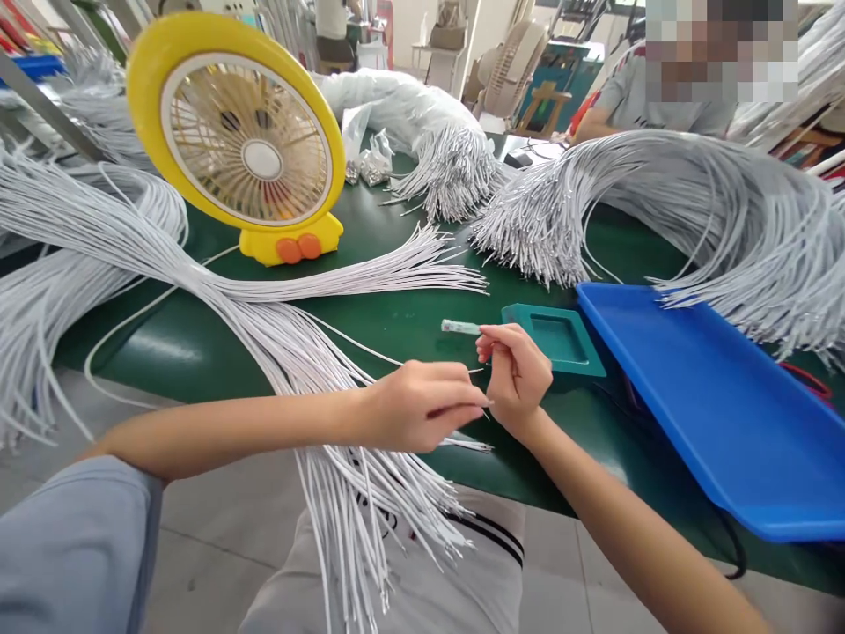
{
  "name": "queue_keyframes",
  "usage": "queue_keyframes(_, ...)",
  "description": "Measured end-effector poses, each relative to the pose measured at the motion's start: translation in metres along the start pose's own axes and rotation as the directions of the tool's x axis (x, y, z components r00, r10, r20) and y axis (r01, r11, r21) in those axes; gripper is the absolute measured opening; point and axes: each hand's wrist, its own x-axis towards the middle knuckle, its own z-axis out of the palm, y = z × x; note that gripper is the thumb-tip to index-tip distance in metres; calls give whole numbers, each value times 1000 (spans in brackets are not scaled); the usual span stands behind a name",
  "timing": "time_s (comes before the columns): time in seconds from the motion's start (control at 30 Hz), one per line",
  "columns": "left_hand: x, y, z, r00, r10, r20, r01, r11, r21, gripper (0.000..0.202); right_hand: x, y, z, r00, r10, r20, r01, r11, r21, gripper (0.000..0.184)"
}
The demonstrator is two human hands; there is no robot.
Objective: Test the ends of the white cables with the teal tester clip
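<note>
My left hand is closed in a pinch on the end of a thin white wire that runs back across the green table. My right hand sits right next to it, fingers pinched on a small clear tube that sticks out to the left. Both hands meet near the table's front edge. Under my left hand a thick bundle of white wires drapes over the edge toward my lap.
A teal tray lies just behind my right hand, a blue tray to its right. A yellow fan stands at the back left. More wire bundles arch across the back. Another person sits at the far right.
</note>
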Motion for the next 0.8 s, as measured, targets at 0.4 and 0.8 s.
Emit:
queue_keyframes(0.4, -1, 4, 39, 892, 396, 219, -451, 819, 356, 33, -4, 17, 16, 809, 67, 583, -113, 993, 43, 28)
queue_keyframes(0.8, -15, -119, -86, 862, -506, 22, 187, 358, 915, 27, -9, -34, 12, 459, -68, 886, 33, 998, 59, 33)
